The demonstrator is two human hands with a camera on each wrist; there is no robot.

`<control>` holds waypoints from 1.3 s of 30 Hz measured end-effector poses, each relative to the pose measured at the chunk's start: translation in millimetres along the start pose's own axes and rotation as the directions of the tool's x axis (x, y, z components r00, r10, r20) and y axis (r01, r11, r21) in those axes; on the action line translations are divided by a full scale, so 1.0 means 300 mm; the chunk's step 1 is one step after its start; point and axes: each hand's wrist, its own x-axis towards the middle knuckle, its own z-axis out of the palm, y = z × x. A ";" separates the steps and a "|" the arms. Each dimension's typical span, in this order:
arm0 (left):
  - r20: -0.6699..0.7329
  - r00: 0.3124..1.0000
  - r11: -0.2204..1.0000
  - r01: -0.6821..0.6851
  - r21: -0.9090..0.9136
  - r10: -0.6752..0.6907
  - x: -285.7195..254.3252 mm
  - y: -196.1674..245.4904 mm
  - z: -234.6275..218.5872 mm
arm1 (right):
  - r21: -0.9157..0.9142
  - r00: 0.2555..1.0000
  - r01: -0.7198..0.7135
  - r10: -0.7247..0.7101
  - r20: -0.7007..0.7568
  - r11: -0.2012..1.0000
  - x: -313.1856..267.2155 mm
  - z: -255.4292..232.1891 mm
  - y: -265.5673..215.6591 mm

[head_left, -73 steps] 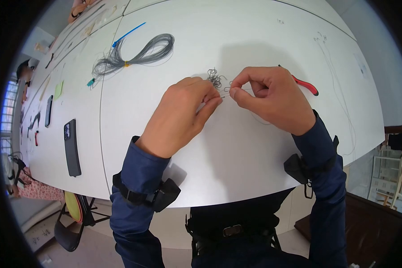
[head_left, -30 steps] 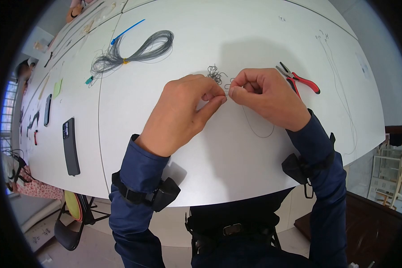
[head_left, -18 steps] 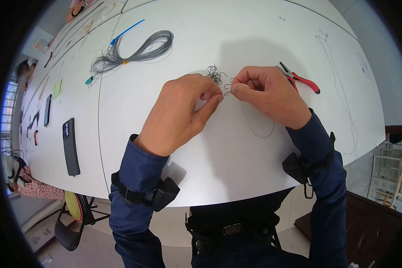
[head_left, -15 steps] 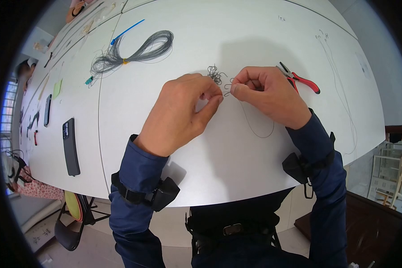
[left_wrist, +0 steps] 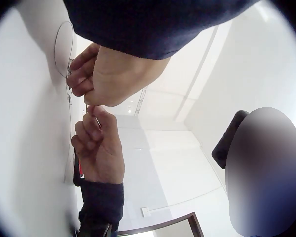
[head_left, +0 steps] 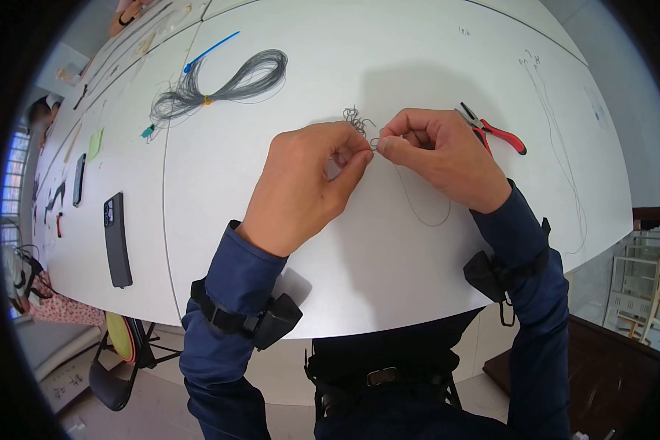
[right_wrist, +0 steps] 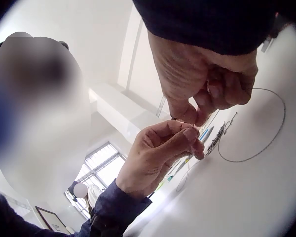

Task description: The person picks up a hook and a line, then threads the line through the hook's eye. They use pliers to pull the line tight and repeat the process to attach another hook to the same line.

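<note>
In the head view, my left hand and right hand meet fingertip to fingertip over the white table. The right thumb and forefinger pinch a thin grey line, which hangs in a loop below that hand; the loop also shows in the right wrist view. My left thumb and forefinger pinch the line at the meeting point; fingertips hide most of what is between them, and I cannot tell whether a hook is there. Just behind the fingers lies a tangled pile of small dark hooks, with a few loose ones nearer.
Red-handled pliers lie beyond the right hand. Farther right, long thin lines end in small hooks. A bundled coil of grey line and a blue cable tie lie back left. A black phone is at left.
The right hand shifts slightly, uncovering more of the pliers, and the line's loop drops lower. My left hand, briefly apart, moves right and up to meet the right fingertips again.
</note>
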 end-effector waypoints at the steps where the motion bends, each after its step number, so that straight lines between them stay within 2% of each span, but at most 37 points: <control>1: 0.001 1.000 1.000 0.002 0.011 -0.002 0.001 0.003 -0.003 | 0.005 1.000 0.018 -0.018 -0.023 1.000 0.001 0.001 0.003; 6: 0.020 1.000 0.998 -0.007 0.056 0.006 0.002 0.001 -0.009 | -0.033 0.975 0.137 -0.141 -0.172 0.990 0.014 0.007 0.040; 9: 0.031 1.000 0.998 -0.003 0.058 0.002 0.002 -0.001 -0.009 | 0.009 0.989 0.111 -0.110 -0.100 0.994 0.008 0.011 0.026; 12: 0.041 0.999 0.998 -0.002 0.060 0.000 0.002 -0.007 -0.008 | -0.045 0.991 0.106 -0.109 -0.071 0.993 0.005 0.012 0.022; 23: 0.061 0.998 0.999 0.009 0.053 -0.013 0.001 -0.004 -0.011 | -0.053 0.997 0.076 -0.077 -0.015 0.996 0.002 0.007 0.011; 26: 0.031 0.998 0.998 -0.049 0.046 0.047 0.001 -0.007 -0.008 | -0.021 0.999 0.050 -0.050 -0.011 0.999 0.000 0.007 0.008; 29: -0.134 0.976 0.986 -0.165 0.037 0.169 0.007 -0.010 0.017 | 0.009 0.999 0.046 -0.046 -0.009 0.999 0.001 0.007 0.012; 32: -0.071 0.983 0.986 -0.168 0.001 0.167 0.006 -0.009 0.011 | 0.033 0.998 0.061 -0.061 0.006 0.998 0.004 0.005 0.015; 35: 0.009 1.000 1.000 -0.024 -0.005 0.024 0.002 0.003 0.000 | 0.025 0.998 0.069 -0.069 0.008 0.997 0.003 0.004 0.013; 39: -0.027 1.000 0.999 -0.004 -0.042 0.003 0.000 -0.007 0.004 | 0.025 0.997 0.078 -0.078 0.000 0.997 0.004 -0.001 0.017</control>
